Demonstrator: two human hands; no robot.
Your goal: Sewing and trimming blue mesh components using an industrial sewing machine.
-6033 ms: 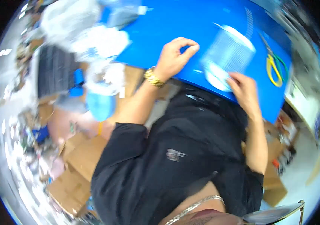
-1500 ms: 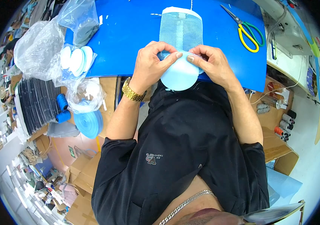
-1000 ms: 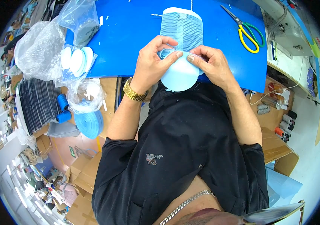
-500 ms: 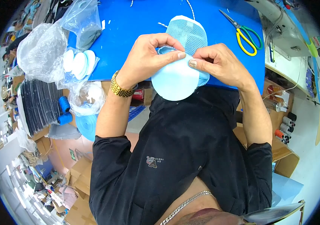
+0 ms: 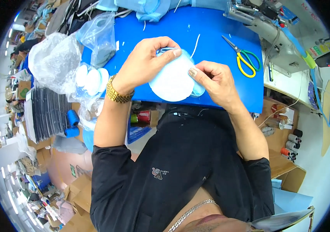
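Disc (image 5: 170,84), pale and round, shows in the head view over the blue table (image 5: 211,44), laid against blue fabric (image 5: 199,90), rim pinched by your left hand (image 5: 145,61) and right hand (image 5: 218,83), whether yet joined unclear.
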